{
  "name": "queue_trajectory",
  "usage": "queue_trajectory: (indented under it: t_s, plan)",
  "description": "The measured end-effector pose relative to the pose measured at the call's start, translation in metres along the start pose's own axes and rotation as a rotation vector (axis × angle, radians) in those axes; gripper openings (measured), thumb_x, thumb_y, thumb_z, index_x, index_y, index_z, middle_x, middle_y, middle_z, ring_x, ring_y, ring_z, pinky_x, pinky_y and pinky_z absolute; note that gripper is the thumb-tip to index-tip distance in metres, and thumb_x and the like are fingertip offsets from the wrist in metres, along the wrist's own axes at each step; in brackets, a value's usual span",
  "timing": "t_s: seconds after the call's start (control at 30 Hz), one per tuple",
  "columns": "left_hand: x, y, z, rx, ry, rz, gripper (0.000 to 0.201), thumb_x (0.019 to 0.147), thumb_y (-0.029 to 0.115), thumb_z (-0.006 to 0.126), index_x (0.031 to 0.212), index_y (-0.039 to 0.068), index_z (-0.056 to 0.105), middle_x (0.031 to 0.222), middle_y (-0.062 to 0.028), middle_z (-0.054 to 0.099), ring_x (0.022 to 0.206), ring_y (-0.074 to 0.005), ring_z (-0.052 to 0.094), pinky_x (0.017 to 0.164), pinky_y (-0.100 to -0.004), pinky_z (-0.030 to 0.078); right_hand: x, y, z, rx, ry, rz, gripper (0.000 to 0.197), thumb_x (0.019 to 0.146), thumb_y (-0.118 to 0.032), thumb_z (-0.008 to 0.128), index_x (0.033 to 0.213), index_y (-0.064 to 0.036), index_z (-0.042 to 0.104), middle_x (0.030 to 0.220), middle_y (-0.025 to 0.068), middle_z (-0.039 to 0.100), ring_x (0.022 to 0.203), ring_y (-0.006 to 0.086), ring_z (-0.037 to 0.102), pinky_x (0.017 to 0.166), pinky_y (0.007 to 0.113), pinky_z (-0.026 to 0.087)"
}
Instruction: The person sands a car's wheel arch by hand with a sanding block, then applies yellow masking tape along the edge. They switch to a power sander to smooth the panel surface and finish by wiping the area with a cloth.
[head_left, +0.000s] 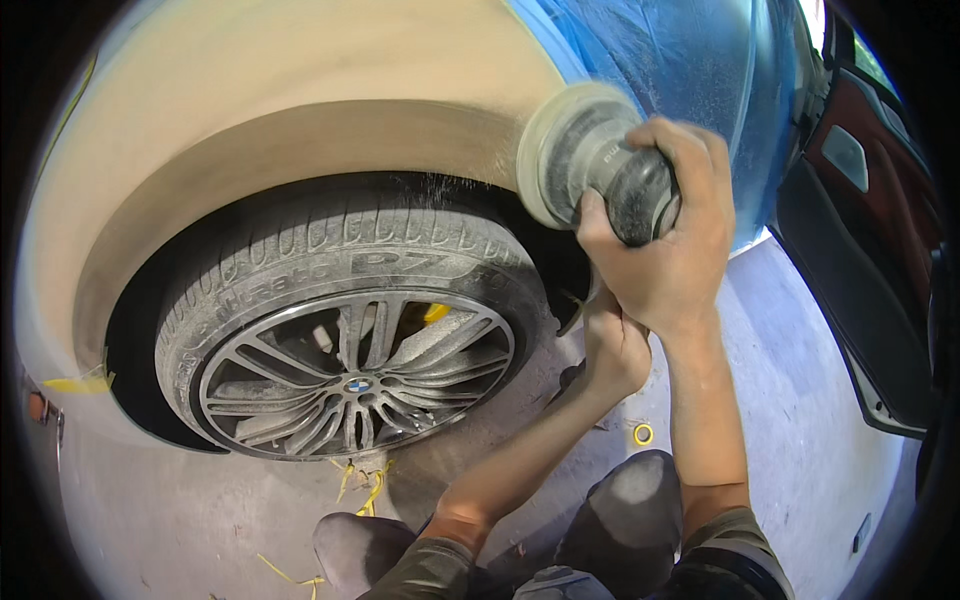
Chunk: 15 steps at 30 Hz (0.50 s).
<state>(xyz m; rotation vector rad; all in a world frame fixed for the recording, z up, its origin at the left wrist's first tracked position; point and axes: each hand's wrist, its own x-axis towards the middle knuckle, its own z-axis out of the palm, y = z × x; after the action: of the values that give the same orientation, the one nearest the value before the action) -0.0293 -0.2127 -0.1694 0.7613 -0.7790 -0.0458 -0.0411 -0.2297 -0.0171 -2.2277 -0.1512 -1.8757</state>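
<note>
My right hand (685,225) is wrapped round the dark head of a round orbital sander (612,160), thumb on the near side. The sander's pale pad is tilted against the beige, dusty fender (400,60), at the right end of the wheel arch and beside the blue masking film (690,60). Just below, my left hand (615,345) is closed near my right wrist; what its fingers hold is hidden. Fine dust hangs in front of the arch. Under it stands a dust-covered tyre (350,255) with a spoked alloy wheel (300,400).
An open car door (860,240) with dark red and black trim stands at the right. On the grey floor (800,400) lie a yellow tape roll (643,434) and yellow tape scraps (370,490). Yellow tape (75,385) sticks to the bodywork at left.
</note>
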Motion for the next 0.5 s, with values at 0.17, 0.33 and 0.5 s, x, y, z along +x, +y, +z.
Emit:
queue_trajectory:
  t_s: [0.17,0.33,0.5]
  plan:
    - [-0.017,-0.024,0.008,-0.032,-0.009,-0.003,0.033,0.107,0.007,0.042,0.131,-0.013,0.048,0.105,-0.0185,0.067,0.093,-0.0229,0.064,0.08,-0.0348,0.05,-0.027,0.029,-0.013,0.0,0.01,0.044,0.049,0.064,-0.009,0.082,0.11,-0.0081,0.067,0.107,0.0155,0.062,0.097,0.0312,0.064,0.083,0.039,0.055]
    - [0.019,0.001,0.003,0.164,-0.032,0.129,0.037,0.11,0.017,0.042,0.132,-0.012,0.047,0.089,-0.0142,0.064,0.074,-0.0159,0.058,0.065,-0.0325,0.047,0.006,0.026,-0.003,0.002,0.059,-0.058,0.048,0.065,-0.015,0.081,0.111,-0.0097,0.067,0.105,0.0135,0.063,0.095,0.0306,0.063,0.082,0.039,0.054]
    - [0.052,0.048,0.001,0.103,-0.022,0.087,0.043,0.111,0.032,0.041,0.125,-0.008,0.051,0.072,-0.007,0.056,0.061,-0.0079,0.046,0.054,-0.0286,0.039,0.05,-0.007,0.011,-0.003,0.065,-0.195,0.047,0.07,-0.016,0.08,0.113,-0.0062,0.065,0.107,0.0107,0.064,0.096,0.0288,0.064,0.088,0.036,0.052]
